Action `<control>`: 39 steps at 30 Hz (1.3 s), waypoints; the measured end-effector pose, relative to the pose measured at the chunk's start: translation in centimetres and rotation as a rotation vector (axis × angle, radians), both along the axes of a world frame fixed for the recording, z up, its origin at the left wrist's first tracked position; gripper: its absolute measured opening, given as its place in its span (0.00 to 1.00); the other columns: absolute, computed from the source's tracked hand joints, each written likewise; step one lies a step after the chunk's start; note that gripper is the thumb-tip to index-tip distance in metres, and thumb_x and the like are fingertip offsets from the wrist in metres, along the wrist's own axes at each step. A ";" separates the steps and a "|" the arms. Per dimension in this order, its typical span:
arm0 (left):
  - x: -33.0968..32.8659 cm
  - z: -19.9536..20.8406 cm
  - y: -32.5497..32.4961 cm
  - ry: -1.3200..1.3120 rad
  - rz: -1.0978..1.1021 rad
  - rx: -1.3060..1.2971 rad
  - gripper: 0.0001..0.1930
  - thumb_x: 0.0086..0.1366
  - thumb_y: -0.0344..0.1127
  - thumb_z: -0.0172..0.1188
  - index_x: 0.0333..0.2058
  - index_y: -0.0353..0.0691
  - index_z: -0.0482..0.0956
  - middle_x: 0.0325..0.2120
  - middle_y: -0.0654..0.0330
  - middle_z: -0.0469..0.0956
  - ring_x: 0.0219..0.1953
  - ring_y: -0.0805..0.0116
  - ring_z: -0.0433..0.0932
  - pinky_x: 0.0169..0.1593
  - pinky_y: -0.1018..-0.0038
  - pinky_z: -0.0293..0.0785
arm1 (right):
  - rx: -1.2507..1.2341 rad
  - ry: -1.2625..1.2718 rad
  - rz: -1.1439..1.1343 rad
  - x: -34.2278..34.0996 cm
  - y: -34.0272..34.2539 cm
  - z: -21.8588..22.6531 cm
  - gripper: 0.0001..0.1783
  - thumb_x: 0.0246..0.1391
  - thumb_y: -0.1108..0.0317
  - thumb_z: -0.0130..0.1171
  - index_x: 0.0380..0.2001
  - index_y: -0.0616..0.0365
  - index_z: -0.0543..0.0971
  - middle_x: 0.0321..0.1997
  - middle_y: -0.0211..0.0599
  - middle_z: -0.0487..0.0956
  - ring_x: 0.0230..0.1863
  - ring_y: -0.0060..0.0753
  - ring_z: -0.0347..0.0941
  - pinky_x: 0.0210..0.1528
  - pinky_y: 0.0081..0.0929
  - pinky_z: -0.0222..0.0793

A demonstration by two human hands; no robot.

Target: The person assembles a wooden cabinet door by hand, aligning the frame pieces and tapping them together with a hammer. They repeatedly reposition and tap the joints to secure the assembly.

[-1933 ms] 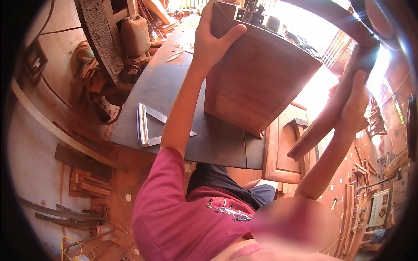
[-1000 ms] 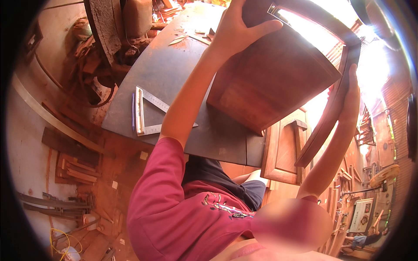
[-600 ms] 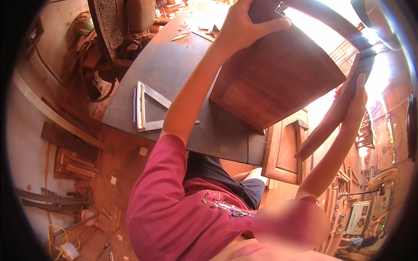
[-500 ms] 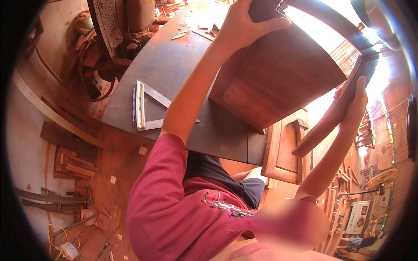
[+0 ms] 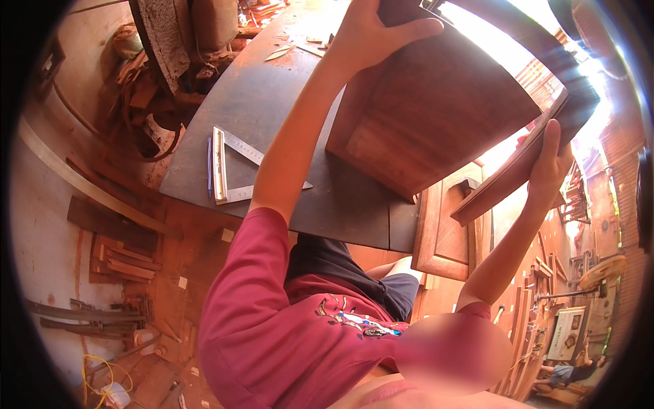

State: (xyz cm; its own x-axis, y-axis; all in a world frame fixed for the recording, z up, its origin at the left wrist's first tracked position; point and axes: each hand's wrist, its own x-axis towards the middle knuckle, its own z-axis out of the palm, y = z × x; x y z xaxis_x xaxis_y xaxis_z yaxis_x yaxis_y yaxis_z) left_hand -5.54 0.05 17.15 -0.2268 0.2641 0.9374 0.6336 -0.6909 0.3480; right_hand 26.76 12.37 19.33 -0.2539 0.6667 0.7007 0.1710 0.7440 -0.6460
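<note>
A dark reddish-brown wooden box (image 5: 436,116) with broad flat sides rests on the dark table top. At its upper edge my left hand (image 5: 375,41) holds on, thumb stretched over the side and the other fingers mostly hidden. Out to the right, my right hand (image 5: 550,160) grips a curved wooden rail (image 5: 514,167) of a dark frame, thumb up along it. The rail slants beside the box, its lower end hanging in the air. Glare at the top hides where the frame and the box meet.
A metal set square (image 5: 221,167) and a blue pen (image 5: 210,167) lie on the dark table (image 5: 272,102). Wood offcuts (image 5: 281,52) sit farther back. A panelled wooden piece (image 5: 449,238) stands past the table's right edge. Stacked timber (image 5: 126,259) is at the left; another person (image 5: 579,371) is far right.
The rail in my right hand has swung slightly left and up, closer to the box. My left hand keeps its place on the box. The view has shifted a little.
</note>
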 end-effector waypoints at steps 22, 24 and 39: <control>-3.9 1.5 1.4 0.126 -0.338 0.205 0.41 0.53 0.39 0.75 0.63 0.36 0.65 0.56 0.55 0.71 0.60 0.63 0.69 0.64 0.64 0.64 | 0.013 0.022 -0.074 -0.7 -3.6 -1.6 0.23 0.67 0.51 0.59 0.41 0.66 0.79 0.30 0.35 0.80 0.32 0.27 0.76 0.39 0.28 0.71; -3.3 1.6 1.6 0.113 -0.358 0.229 0.39 0.55 0.43 0.73 0.62 0.37 0.66 0.54 0.56 0.72 0.58 0.64 0.70 0.63 0.64 0.64 | 0.026 0.015 -0.113 0.0 -3.6 -2.7 0.25 0.67 0.49 0.58 0.44 0.66 0.78 0.34 0.36 0.81 0.37 0.28 0.76 0.43 0.30 0.71; -3.8 1.2 2.6 -0.183 -0.526 0.259 0.36 0.63 0.52 0.68 0.62 0.38 0.67 0.54 0.55 0.72 0.57 0.63 0.71 0.63 0.66 0.63 | 0.162 0.078 -0.106 -1.4 -6.6 -3.8 0.32 0.70 0.42 0.53 0.43 0.68 0.79 0.30 0.35 0.80 0.29 0.25 0.75 0.33 0.24 0.69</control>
